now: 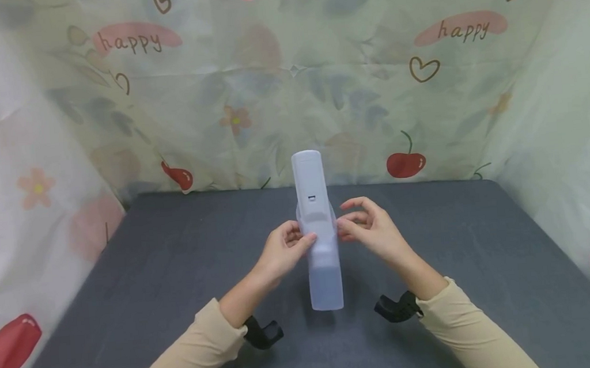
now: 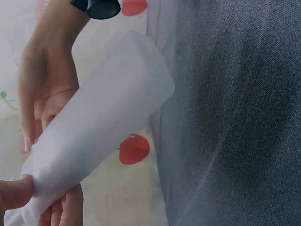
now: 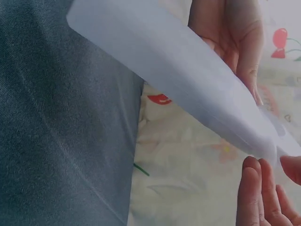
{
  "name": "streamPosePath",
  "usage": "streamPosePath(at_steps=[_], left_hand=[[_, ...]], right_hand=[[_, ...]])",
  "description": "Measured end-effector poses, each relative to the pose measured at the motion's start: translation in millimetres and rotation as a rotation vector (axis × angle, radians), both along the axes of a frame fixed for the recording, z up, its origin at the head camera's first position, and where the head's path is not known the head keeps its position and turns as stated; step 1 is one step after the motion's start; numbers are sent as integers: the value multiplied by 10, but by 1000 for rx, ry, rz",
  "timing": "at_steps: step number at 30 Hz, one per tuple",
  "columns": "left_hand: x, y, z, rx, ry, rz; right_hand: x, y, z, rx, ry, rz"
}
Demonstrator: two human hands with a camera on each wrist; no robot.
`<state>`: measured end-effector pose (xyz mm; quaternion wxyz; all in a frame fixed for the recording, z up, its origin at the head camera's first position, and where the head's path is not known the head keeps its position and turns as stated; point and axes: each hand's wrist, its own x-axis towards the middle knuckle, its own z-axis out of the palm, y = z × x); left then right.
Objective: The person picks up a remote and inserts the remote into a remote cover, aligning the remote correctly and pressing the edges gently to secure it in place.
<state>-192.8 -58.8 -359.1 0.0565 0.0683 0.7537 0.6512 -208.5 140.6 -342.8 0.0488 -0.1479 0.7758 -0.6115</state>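
A long white device stands tilted in front of me, with a small dark port in its upper part and a slightly translucent lower end. My left hand grips its left side, thumb across the near face and fingers behind. In the left wrist view that thumb presses the white shell. At the right side, where a rounded translucent edge sticks out, my right hand has its fingertips right at the rim, index finger raised off. The right wrist view shows loosely extended right fingers beside the device.
Under the hands lies a dark grey table. Patterned cloth with cherries and hearts hangs behind and on both sides. Black camera mounts sit on the wrists, below the beige sleeves.
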Motion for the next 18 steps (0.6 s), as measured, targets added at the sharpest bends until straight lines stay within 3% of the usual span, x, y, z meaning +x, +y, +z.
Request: streamPosePath(at_steps=[6, 14, 18], left_hand=[[0, -15, 5, -4, 4, 11], [34, 5, 12, -32, -2, 13], [45, 11, 14, -16, 36, 10]], right_hand=[[15, 8, -35, 104, -20, 14], [45, -44, -77, 115, 65, 3], [56, -68, -83, 133, 108, -7]])
